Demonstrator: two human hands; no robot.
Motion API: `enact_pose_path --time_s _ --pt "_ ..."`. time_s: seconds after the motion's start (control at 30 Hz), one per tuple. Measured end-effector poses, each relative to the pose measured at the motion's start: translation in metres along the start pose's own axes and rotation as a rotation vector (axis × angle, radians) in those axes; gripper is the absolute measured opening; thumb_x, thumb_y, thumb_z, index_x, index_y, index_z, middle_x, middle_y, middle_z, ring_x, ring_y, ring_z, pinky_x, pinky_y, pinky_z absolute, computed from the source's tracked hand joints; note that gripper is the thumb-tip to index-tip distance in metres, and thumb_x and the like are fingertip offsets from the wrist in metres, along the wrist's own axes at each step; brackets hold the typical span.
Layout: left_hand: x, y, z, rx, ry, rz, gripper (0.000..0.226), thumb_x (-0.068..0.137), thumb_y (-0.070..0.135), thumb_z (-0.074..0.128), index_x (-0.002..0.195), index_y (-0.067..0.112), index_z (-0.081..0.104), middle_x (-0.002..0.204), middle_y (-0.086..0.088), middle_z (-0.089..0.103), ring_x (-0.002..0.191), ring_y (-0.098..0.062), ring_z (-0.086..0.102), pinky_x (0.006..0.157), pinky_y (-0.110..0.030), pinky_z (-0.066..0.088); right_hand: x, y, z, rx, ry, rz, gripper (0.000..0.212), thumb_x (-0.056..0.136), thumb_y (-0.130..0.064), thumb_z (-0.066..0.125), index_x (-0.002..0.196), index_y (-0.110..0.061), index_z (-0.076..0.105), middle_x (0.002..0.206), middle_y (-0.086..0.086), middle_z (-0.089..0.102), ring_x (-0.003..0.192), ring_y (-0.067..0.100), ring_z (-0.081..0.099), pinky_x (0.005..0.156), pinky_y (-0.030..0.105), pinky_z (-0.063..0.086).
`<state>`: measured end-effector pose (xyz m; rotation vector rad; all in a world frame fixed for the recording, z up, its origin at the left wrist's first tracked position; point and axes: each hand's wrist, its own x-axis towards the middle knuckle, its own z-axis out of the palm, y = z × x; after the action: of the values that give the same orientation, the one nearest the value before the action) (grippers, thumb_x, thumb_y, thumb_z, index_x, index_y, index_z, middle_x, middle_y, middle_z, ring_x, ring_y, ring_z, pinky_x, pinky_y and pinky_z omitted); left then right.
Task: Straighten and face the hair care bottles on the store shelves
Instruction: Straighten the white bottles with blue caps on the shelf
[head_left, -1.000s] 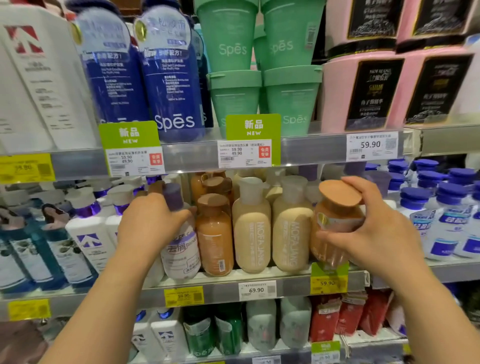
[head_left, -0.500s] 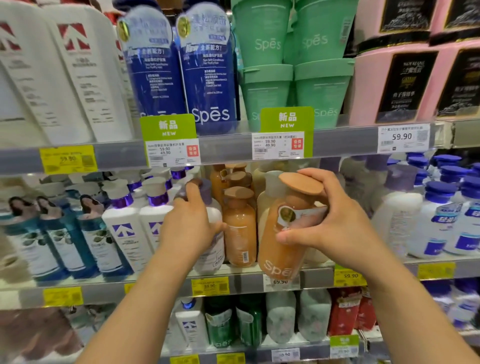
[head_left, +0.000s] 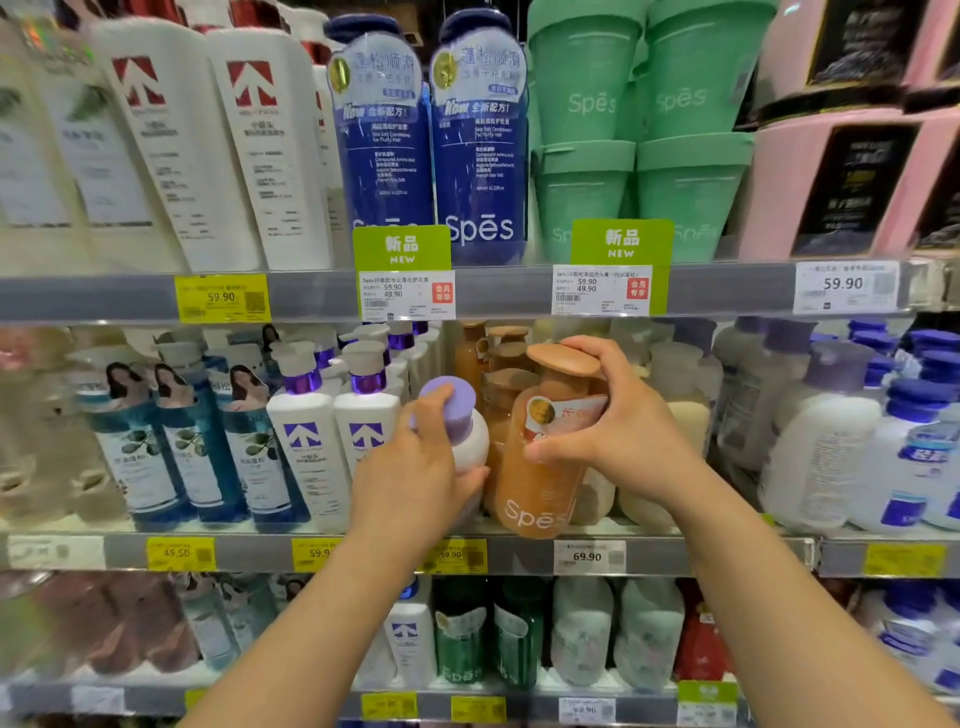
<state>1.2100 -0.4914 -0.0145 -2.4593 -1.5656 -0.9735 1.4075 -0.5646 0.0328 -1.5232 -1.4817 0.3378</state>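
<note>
My right hand grips an orange Spes bottle with a tan wooden-look cap, tilted at the front of the middle shelf. Its label faces me. My left hand holds a white bottle with a purple cap just left of it, leaning toward me. Behind them stand more orange bottles and cream bottles, partly hidden by my hands.
White bottles with purple collars and teal bottles fill the shelf's left. White bottles with blue caps stand on the right. Blue Spes bottles and green tubs sit on the upper shelf. More bottles line the lower shelf.
My right hand carried the orange bottle leftward from the shelf's right part and set it beside the purple-capped bottle. My left hand pulled that bottle forward; its cap now shows.
</note>
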Motion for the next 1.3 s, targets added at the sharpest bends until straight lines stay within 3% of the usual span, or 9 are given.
enact_pose_path --time_s 0.2,0.5,0.67,0.8,0.9,1.1,1.2,1.3 --pt "-0.008 -0.004 -0.015 -0.052 0.071 0.029 0.091 0.068 0.060 0.076 0.134 0.037 0.019 0.109 -0.004 0.070 0.071 -0.032 0.067 0.053 -0.029 0.038 0.011 -0.006 0.009 -0.050 -0.062 -0.021 0.095 0.050 -0.039 0.096 0.123 -0.060 0.039 0.115 -0.022 0.064 0.102 0.004 0.064 0.089 0.034 0.057" --pt "-0.017 -0.012 -0.074 -0.059 0.153 -0.013 0.105 0.060 0.064 0.078 0.141 0.047 0.014 0.106 0.008 0.071 0.084 -0.028 0.068 0.058 -0.029 0.037 0.034 -0.017 0.036 -0.147 -0.145 -0.050 0.099 0.051 -0.048 0.094 0.134 -0.049 0.040 0.118 -0.016 0.068 0.104 0.009 0.066 0.092 0.037 0.056" --pt "-0.025 -0.023 -0.098 -0.064 0.171 -0.049 0.107 0.056 0.061 0.082 0.139 0.049 0.016 0.105 0.004 0.071 0.082 -0.029 0.068 0.061 -0.034 0.050 0.042 -0.021 0.067 -0.224 -0.169 -0.102 0.104 0.057 -0.054 0.090 0.143 -0.043 0.032 0.118 -0.012 0.070 0.105 0.014 0.066 0.087 0.034 0.055" --pt "-0.026 -0.028 -0.106 -0.070 0.160 -0.085 0.104 0.055 0.059 0.084 0.134 0.048 0.018 0.096 0.010 0.064 0.077 -0.028 0.066 0.058 -0.034 0.048 0.043 -0.015 0.092 -0.336 -0.184 -0.123 0.103 0.066 -0.059 0.084 0.148 -0.037 0.025 0.117 -0.005 0.073 0.107 0.018 0.069 0.088 0.039 0.056" --pt "-0.027 -0.030 -0.107 -0.076 0.145 -0.107 0.104 0.054 0.060 0.083 0.134 0.048 0.018 0.090 0.014 0.057 0.072 -0.025 0.064 0.056 -0.034 0.047 0.045 -0.012 0.102 -0.455 -0.178 -0.183 0.098 0.073 -0.061 0.078 0.149 -0.032 0.023 0.120 -0.001 0.072 0.105 0.023 0.069 0.085 0.041 0.057" --pt "-0.026 -0.023 -0.097 -0.197 0.076 -0.150 0.105 0.052 0.059 0.083 0.131 0.058 0.015 0.099 0.014 0.063 0.076 -0.020 0.065 0.064 -0.038 0.054 0.052 -0.013 0.101 -0.515 -0.255 -0.163 0.082 0.084 -0.053 0.067 0.147 -0.011 0.035 0.109 0.004 0.071 0.097 0.025 0.068 0.075 0.040 0.058" --pt "-0.025 -0.019 -0.094 -0.220 0.045 -0.150 0.108 0.051 0.059 0.085 0.131 0.060 0.012 0.099 0.013 0.064 0.078 -0.019 0.066 0.065 -0.041 0.055 0.053 -0.014 0.098 -0.480 -0.274 -0.148 0.059 0.088 -0.046 0.067 0.134 -0.013 0.049 0.101 -0.001 0.068 0.091 0.020 0.067 0.072 0.034 0.057" --pt "-0.024 -0.015 -0.090 -0.218 0.008 -0.139 0.110 0.051 0.058 0.085 0.133 0.058 0.011 0.098 0.015 0.059 0.079 -0.018 0.065 0.066 -0.040 0.055 0.054 -0.016 0.092 -0.529 -0.298 -0.141 0.045 0.087 -0.044 0.071 0.120 -0.018 0.054 0.102 -0.002 0.067 0.093 0.021 0.066 0.077 0.038 0.059"
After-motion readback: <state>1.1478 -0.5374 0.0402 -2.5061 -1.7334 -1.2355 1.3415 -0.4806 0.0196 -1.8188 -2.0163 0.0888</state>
